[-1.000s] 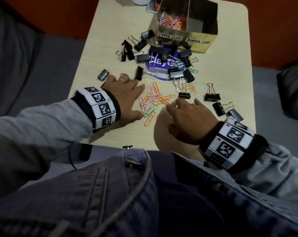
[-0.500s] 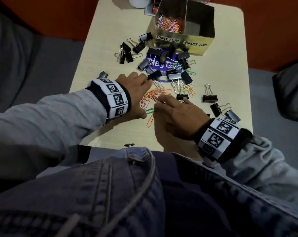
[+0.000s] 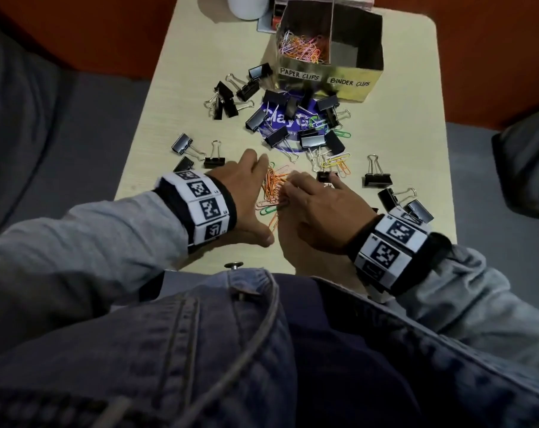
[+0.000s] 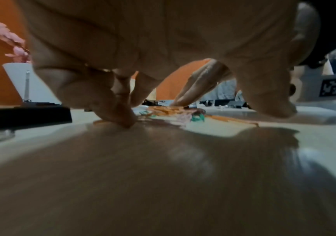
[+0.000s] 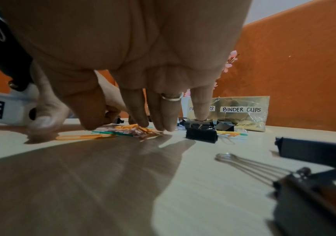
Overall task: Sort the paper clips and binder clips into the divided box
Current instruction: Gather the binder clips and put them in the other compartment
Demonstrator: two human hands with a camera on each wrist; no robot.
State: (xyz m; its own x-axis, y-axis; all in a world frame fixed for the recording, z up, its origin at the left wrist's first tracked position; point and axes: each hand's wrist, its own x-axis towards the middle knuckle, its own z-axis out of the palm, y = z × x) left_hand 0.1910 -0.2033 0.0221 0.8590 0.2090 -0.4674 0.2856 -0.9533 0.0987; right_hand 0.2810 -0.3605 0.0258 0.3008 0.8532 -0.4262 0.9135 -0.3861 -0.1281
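The worktop (image 3: 175, 97) is pale wood-grain. Black binder clips (image 3: 311, 140) with silver wire handles lie over a blue round sticker (image 3: 275, 117) with white lettering. The paper clips (image 3: 272, 188) are mostly orange, with green, pink and yellow. The divided box (image 3: 348, 91) is gold with white hand-lettered labels. Both wristbands (image 3: 201, 205) carry black-and-white square codes.

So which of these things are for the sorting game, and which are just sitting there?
For the job:
paper clips
binder clips
divided box
left hand
right hand

Just lying about:
white cup
blue sticker
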